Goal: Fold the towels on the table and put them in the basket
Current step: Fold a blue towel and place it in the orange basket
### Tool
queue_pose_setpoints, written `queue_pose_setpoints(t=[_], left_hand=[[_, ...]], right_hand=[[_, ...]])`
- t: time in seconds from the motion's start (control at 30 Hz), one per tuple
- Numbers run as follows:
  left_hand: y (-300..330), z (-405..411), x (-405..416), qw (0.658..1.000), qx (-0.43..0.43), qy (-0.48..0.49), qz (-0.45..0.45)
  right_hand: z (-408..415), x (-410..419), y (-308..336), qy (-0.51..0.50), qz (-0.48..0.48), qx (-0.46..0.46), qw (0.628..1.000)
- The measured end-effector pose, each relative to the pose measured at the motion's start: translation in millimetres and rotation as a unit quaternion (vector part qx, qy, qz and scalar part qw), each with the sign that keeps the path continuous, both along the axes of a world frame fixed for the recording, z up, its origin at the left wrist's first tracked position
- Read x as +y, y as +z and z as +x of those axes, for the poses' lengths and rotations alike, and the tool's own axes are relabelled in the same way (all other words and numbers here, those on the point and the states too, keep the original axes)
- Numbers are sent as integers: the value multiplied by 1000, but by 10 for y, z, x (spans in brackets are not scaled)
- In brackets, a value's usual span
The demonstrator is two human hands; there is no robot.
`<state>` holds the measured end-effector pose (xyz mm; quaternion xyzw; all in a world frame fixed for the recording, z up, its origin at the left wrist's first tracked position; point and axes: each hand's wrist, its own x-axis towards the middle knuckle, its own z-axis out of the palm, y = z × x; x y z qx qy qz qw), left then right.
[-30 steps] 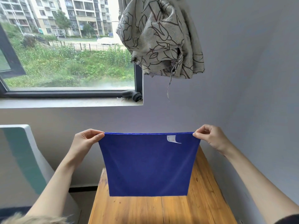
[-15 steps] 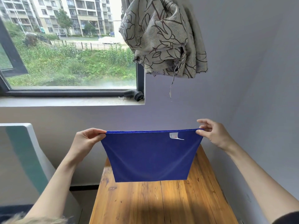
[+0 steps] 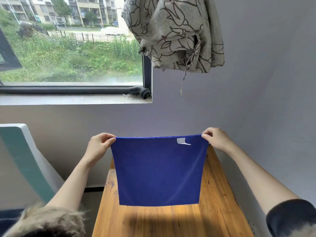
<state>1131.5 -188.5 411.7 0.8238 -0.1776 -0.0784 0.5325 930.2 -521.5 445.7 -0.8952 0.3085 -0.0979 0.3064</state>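
Two hands point(image 3: 98, 146) point(image 3: 216, 139), one hanging towel point(image 3: 159, 173)

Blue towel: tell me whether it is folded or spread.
Spread. The blue towel hangs as a flat sheet over the table, the left hand and right hand each pinching a top corner.

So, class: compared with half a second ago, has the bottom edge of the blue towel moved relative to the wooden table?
Yes. The blue towel hangs lower now, its bottom edge farther down over the wooden table, nearer the person.
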Motion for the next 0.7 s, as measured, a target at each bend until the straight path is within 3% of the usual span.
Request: queue_pose_setpoints(t=[0.2, 0.4, 0.53, 0.7], left_hand=[[2, -21, -187, 991, 17, 67, -115], [-134, -207, 41, 997, 11, -13, -75], [-567, -489, 251, 998, 49, -43, -6], [-1298, -946, 554, 970, 190, -96, 121]], right_hand=[[120, 24, -106, -70, 26, -148, 986], [-145, 80, -351, -70, 54, -174, 981], [-506, 250, -824, -52, 74, -118, 989], [-1094, 487, -1581, -49, 154, 69, 984]])
